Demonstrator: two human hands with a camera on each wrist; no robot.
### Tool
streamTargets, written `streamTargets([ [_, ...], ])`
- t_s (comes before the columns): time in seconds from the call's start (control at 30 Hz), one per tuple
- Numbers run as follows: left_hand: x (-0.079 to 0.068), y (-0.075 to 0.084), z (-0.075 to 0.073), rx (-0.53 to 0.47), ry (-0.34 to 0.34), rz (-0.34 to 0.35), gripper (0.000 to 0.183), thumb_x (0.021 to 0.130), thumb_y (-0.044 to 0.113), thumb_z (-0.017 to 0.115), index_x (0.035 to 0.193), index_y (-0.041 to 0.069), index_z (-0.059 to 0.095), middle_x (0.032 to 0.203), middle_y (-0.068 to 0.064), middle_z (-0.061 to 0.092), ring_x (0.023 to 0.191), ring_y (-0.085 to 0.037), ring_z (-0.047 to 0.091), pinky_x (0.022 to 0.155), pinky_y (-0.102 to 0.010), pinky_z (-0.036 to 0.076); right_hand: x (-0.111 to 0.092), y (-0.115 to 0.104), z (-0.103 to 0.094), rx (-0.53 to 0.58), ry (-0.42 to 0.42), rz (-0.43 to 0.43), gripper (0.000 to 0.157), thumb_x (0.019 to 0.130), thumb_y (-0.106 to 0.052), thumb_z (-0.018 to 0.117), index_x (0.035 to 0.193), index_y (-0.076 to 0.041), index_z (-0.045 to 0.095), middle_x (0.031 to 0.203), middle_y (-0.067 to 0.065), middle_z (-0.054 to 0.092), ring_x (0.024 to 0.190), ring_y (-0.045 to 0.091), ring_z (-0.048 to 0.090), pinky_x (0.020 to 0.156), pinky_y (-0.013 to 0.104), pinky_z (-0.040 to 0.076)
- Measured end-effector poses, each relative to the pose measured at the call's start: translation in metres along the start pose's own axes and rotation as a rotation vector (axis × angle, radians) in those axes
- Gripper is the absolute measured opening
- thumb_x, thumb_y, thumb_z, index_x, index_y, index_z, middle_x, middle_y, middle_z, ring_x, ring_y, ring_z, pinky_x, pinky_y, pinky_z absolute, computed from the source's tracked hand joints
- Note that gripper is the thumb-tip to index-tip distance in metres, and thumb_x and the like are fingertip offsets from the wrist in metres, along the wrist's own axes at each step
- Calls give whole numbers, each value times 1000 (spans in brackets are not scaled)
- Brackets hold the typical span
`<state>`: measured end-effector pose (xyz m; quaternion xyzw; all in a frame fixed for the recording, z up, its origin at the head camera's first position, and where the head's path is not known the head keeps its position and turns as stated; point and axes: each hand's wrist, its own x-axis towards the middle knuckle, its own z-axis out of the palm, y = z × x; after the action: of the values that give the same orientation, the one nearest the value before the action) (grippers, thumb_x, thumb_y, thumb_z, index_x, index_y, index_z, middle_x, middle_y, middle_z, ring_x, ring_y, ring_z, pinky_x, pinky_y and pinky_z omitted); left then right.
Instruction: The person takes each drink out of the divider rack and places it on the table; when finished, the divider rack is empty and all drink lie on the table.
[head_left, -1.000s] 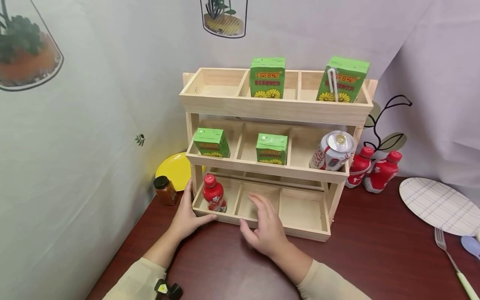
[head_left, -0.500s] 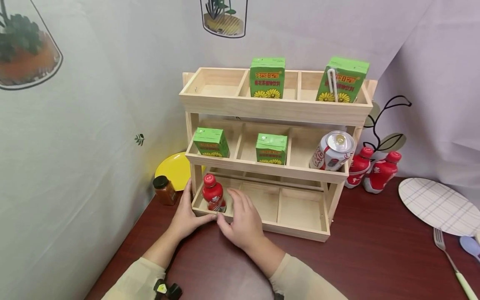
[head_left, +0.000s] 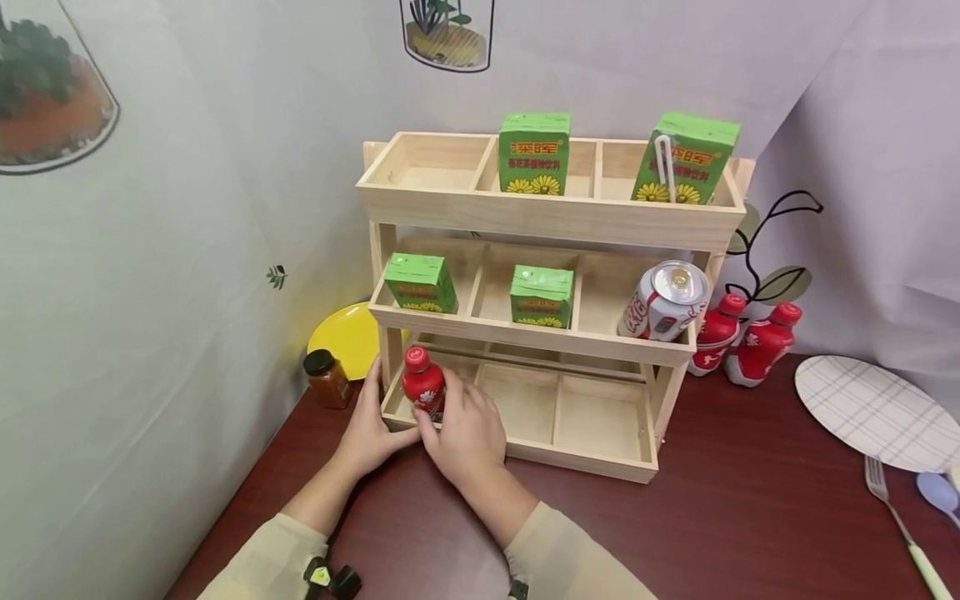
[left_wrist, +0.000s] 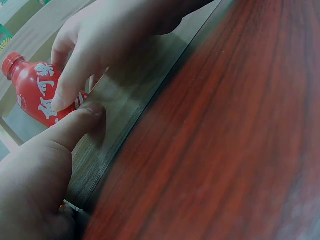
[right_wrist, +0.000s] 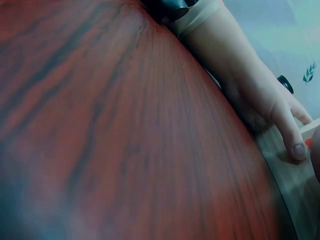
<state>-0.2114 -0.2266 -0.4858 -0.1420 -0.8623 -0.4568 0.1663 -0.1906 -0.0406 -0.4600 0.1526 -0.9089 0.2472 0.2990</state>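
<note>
A small red drink bottle point(head_left: 423, 387) stands upright in the bottom-left compartment of the three-tier wooden rack point(head_left: 540, 215). My right hand point(head_left: 468, 429) grips this bottle, its thumb on the front and its fingers round the right side. In the left wrist view that thumb lies against the white lettering on the bottle point(left_wrist: 37, 90). My left hand point(head_left: 371, 433) holds the lower left corner of the rack. Its thumb presses on the front board, and its fingers reach along the side, partly hidden.
Green drink cartons point(head_left: 534, 156) and a silver can point(head_left: 666, 302) stand on the upper tiers. Left of the rack are a brown jar point(head_left: 327, 382) and a yellow plate point(head_left: 347, 337). Red bottles point(head_left: 761, 346), a checked plate point(head_left: 873, 408) and a fork point(head_left: 903, 521) are on the right.
My right hand has moved left from the middle bottom compartment to the red drink bottle and taken hold of it. My left hand has stayed at the rack's corner.
</note>
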Motion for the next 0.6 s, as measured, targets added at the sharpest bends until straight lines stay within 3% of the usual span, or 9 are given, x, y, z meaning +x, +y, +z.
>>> streamTargets([
  [0.27,1,-1,0,-6,-5,-3,131,60,32,94,156,32,4,153,-10,26,135,-26,31,106,-53,27,1,-1,2,-49,-40,5,70,82,-53,69,134,-10,47,107,3,67,99,19,62,100,39,39],
  [0.43,1,-1,0,-11,-5,-6,132,59,35,94,155,32,4,154,-9,25,135,-26,31,106,-54,27,-1,1,2,-22,-16,-7,68,82,-49,70,133,-10,48,102,3,69,97,20,63,101,41,39],
  [0.6,0,-1,-1,-15,-8,-6,133,58,37,94,155,32,4,153,-9,26,135,-27,31,106,-54,27,-4,2,2,53,18,-12,66,84,-43,71,135,-9,47,107,5,68,101,21,62,100,39,40],
])
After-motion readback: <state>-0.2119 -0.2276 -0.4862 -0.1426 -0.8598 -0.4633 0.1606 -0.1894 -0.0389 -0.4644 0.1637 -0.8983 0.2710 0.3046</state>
